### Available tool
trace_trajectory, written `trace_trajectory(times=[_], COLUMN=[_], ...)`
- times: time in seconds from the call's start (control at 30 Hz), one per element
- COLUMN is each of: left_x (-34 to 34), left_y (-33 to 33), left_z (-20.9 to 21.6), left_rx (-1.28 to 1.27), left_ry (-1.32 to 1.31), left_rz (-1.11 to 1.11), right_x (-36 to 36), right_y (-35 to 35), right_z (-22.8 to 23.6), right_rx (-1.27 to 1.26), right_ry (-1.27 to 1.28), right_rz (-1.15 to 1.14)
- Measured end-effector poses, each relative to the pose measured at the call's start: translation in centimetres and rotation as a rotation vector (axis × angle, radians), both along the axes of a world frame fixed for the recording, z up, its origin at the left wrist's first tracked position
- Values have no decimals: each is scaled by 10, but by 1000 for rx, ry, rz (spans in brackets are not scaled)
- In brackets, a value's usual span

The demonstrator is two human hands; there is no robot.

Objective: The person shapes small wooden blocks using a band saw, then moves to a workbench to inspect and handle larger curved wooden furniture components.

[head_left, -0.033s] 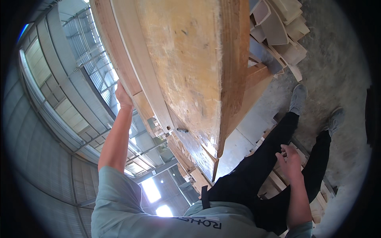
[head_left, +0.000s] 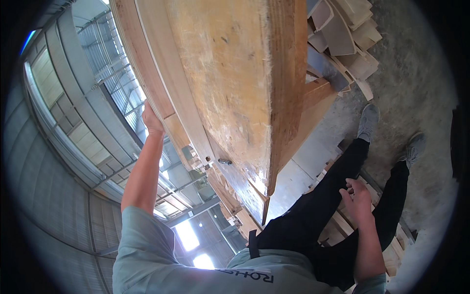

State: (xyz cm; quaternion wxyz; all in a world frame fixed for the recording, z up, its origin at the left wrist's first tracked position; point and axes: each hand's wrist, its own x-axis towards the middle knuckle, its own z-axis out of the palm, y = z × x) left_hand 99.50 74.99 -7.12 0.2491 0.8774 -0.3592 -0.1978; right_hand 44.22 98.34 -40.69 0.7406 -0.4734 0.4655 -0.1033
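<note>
My left hand point(head_left: 152, 119) is raised at the outer edge of a long pale wooden board point(head_left: 161, 63), its fingers closed against that edge and partly hidden by it. Beside this board lies a thick, worn wooden workbench top point(head_left: 223, 73) with a scuffed, glossy surface. A small dark metal pin point(head_left: 225, 161) sticks out near the board's lower end, close to a round hole. Away from the wood, my right hand point(head_left: 358, 197) hangs over my dark trousers with nothing in it, its fingers loosely bent and apart.
Curved pale wood pieces point(head_left: 342, 29) are heaped at the upper right, on the grey concrete floor point(head_left: 406, 63). Below the bench, a wooden support point(head_left: 313, 100) slants toward the floor. More wood offcuts point(head_left: 338, 228) lie around my legs. Metal roof beams and bright windows show at left.
</note>
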Motion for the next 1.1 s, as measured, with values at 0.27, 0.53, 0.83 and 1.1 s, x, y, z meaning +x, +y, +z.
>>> trace_trajectory(times=[0.27, 0.53, 0.83, 1.1], left_x=[-6, -9, -23, -40], left_y=[-2, 0, 5, 0], left_z=[-1, -1, -3, -7], left_rx=[-8, -32, -56, -68], left_ry=[97, 94, 90, 60], left_rz=[30, -11, 17, 100], right_x=[8, 11, 9, -1], right_y=[-2, -8, -8, -5], right_z=[3, 7, 8, 3], right_rx=[-14, 34, 66, 46], right_ry=[-32, -34, -25, -42], right_rz=[-37, -11, 19, 20])
